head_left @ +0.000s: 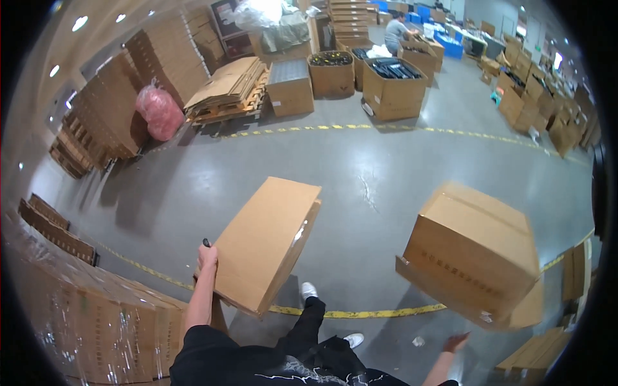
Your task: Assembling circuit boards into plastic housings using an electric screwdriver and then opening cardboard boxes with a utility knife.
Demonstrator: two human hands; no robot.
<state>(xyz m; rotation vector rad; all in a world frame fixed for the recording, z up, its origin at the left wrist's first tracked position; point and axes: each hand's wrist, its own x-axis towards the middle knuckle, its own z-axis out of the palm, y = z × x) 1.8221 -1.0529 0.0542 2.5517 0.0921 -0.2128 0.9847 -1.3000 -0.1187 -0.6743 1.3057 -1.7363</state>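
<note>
My left hand [207, 255] is closed at the left edge of a partly flattened brown cardboard carton [264, 241], which stands tilted in front of my legs. A small black thing [206, 242] sticks out of the top of that fist; its kind cannot be made out. Off to the right, a larger cardboard box [476, 251] sits tilted, its outline slightly blurred, with one flap sticking out at its lower left. My right hand [457, 342] is just below that box, apart from it, with fingers stretched out and nothing visible in them.
Wrapped cartons [103, 328] are stacked at my left. Flattened cardboard [534, 354] lies at the lower right. Across the yellow floor line [335, 127] stand open boxes of dark parts [394, 90], a pallet of cardboard sheets [228, 90] and a pink bag [158, 112]. A person [398, 33] works farther back.
</note>
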